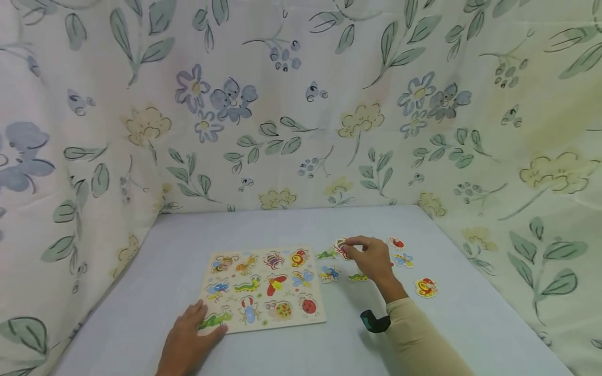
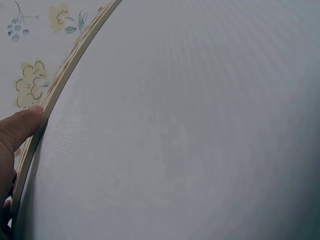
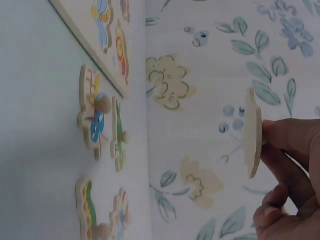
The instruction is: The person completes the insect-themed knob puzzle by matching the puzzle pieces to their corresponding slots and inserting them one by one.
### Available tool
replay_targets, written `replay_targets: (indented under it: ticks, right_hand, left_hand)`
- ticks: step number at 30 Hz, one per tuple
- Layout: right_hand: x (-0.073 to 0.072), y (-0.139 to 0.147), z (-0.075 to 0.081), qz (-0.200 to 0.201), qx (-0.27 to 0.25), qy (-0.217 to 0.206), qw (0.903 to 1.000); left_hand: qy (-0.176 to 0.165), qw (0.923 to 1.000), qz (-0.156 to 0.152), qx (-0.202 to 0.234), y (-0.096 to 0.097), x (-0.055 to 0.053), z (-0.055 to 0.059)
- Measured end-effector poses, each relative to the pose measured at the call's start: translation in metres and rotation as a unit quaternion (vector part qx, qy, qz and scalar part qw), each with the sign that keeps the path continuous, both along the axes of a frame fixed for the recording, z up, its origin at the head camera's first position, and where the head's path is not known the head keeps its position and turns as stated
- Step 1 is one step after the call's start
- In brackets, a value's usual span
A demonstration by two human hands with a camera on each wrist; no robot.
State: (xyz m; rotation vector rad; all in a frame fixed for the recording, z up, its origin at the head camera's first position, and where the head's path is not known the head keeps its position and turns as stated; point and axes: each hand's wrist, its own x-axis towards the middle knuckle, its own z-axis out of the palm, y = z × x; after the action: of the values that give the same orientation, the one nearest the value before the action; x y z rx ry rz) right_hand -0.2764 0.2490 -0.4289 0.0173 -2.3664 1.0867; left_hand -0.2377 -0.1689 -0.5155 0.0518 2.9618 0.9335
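Observation:
My right hand (image 1: 371,258) pinches a spider puzzle piece (image 1: 339,249) between thumb and fingers, above the back right of the table. In the right wrist view that piece (image 3: 253,135) stands edge-on, its pale wooden back toward the camera. A wooden insect puzzle board (image 1: 316,314), printed with several bugs, lies flat left of centre. My left hand (image 1: 190,337) rests at its near left corner, thumb along the near edge and fingers by the left edge. The thumb (image 2: 27,122) touches the board's edge (image 2: 70,65) in the left wrist view.
Right of the board lie a grasshopper piece (image 1: 326,254), a blue insect piece (image 1: 330,274) and a caterpillar piece (image 1: 358,277), with knobs. Farther right are a ladybug piece (image 1: 396,243), a blue-winged piece (image 1: 403,260) and a red-yellow piece (image 1: 426,288). A floral curtain (image 1: 282,146) encloses the table.

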Motion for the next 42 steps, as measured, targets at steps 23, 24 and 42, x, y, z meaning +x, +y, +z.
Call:
replay_targets:
  ticks: [23, 24, 42]
  right_hand:
    - [-0.066, -0.122, -0.001, 0.077, -0.022, 0.020, 0.9965]
    - [-0.069, -0.126, -0.002, 0.081, -0.024, 0.020, 0.9962]
    - [-0.089, -0.158, -0.039, 0.089, -0.009, -0.064, 0.9940]
  left_hand:
    - [0.012, 0.9999, 0.006, 0.010, -0.005, 0.000, 0.002]
    - [0.012, 0.9999, 0.007, 0.010, -0.005, 0.000, 0.003]
    - [0.032, 0.9993, 0.016, 0.009, 0.000, 0.004, 0.002]
